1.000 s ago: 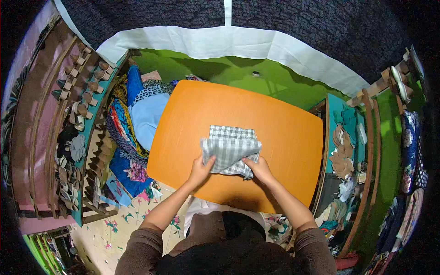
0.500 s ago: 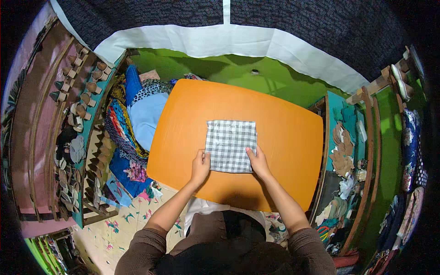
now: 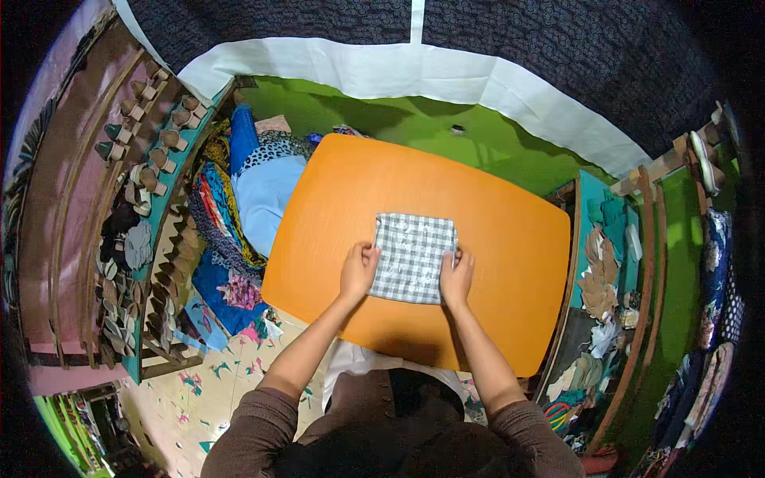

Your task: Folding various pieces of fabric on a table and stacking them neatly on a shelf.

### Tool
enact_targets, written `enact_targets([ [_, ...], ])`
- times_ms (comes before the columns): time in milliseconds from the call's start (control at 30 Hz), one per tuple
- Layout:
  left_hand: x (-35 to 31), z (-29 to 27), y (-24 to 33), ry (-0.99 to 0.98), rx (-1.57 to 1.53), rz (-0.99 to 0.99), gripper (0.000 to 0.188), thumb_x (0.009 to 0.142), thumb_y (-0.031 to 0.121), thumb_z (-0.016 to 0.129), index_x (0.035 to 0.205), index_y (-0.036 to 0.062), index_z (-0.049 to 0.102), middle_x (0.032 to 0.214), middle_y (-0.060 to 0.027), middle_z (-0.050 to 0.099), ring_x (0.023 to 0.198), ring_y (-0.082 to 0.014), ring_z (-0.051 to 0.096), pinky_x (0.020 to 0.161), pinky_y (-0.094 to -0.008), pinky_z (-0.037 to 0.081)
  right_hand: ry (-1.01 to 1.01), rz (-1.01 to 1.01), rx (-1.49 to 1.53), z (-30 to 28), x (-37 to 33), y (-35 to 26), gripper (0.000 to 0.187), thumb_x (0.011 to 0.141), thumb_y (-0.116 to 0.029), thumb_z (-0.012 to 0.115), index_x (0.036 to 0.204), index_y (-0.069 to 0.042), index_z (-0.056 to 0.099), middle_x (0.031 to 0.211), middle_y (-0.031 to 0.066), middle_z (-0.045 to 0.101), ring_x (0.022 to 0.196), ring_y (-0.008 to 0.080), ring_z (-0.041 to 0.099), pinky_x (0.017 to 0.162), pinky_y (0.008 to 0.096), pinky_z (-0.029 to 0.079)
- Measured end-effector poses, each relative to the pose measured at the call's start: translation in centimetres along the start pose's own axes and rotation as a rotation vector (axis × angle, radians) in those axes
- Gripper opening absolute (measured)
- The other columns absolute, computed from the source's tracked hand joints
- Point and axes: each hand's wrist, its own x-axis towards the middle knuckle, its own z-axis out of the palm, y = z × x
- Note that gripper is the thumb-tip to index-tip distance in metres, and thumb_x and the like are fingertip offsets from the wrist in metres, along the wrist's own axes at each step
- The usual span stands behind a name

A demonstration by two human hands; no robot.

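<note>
A folded grey-and-white checked cloth [image 3: 410, 263] lies as a near-square on the orange table [image 3: 502, 263]. My left hand [image 3: 359, 272] closes on its left edge, fingers curled and the thumb against the fabric. At the right edge, my right hand [image 3: 457, 279] grips the cloth, its thumb on top and the fingers bent along the outer side. Fingertips under or behind the edges are partly hidden. The cloth's far edge is fairly straight, and its near edge sits between my wrists.
To the left, a teal shelf [image 3: 155, 247] carries wooden shoe lasts, with a heap of colourful fabric [image 3: 271, 195] beside the table. Another shelf [image 3: 594, 334] at the right holds scraps. Cuttings [image 3: 191, 382] litter the floor. A white-edged dark curtain [image 3: 319, 24] hangs beyond.
The view has shifted and tilted slightly. Both hands have moved a little farther up the cloth's side edges, and the right hand has turned more upright. The cloth stays folded.
</note>
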Motion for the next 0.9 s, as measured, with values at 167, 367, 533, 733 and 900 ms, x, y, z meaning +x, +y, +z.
enact_targets([
  [167,5.3,0.7,1.0,-0.017,-0.007,0.000,0.031,0.086,0.026,0.052,0.091,-0.0028,0.062,0.073,-0.0139,0.063,0.068,-0.0227,0.060,0.065,-0.0331,0.046,0.043,-0.060,0.042,0.9,4.6,-0.8,0.036,0.087,-0.026,0.051,0.108,0.003,0.053,0.102,0.0192,0.052,0.097,0.0314,0.051,0.084,0.0379,0.041],
  [367,7.5,1.5,0.9,-0.185,-0.040,-0.228,0.029,0.086,0.025,0.055,0.084,-0.0029,0.064,0.072,-0.0109,0.064,0.066,-0.0190,0.060,0.064,-0.0303,0.046,-0.123,0.106,-0.100,1.8,6.5,-1.2,0.034,0.088,-0.031,0.048,0.098,0.000,0.058,0.096,0.0171,0.057,0.089,0.0296,0.055,0.079,0.0372,0.043],
  [533,6.8,1.8,2.2,-0.204,-0.448,-0.277,0.024,0.088,0.024,0.055,0.087,0.0001,0.057,0.073,-0.0027,0.057,0.065,-0.0112,0.051,0.060,-0.0259,0.042,0.011,-0.016,-0.012,1.7,5.7,-0.7,0.027,0.090,-0.024,0.047,0.097,0.000,0.058,0.095,0.0158,0.058,0.088,0.0299,0.055,0.076,0.0377,0.044],
  [733,6.5,2.0,2.2,-0.122,-0.391,-0.248,0.026,0.090,0.024,0.050,0.090,-0.0021,0.052,0.076,-0.0081,0.058,0.070,-0.0135,0.054,0.064,-0.0279,0.044,0.079,-0.086,-0.098,1.8,5.0,-1.4,0.023,0.091,-0.022,0.045,0.092,-0.002,0.057,0.093,0.0137,0.058,0.087,0.0314,0.054,0.074,0.0393,0.042],
  [900,6.8,2.5,2.6,-0.071,-0.164,-0.200,0.026,0.091,0.022,0.048,0.095,-0.0034,0.050,0.072,-0.0131,0.058,0.070,-0.0206,0.057,0.066,-0.0329,0.045,0.122,-0.149,-0.185,1.9,5.0,-0.8,0.022,0.091,-0.022,0.045,0.091,-0.004,0.057,0.090,0.0131,0.058,0.086,0.0323,0.054,0.075,0.0408,0.041],
])
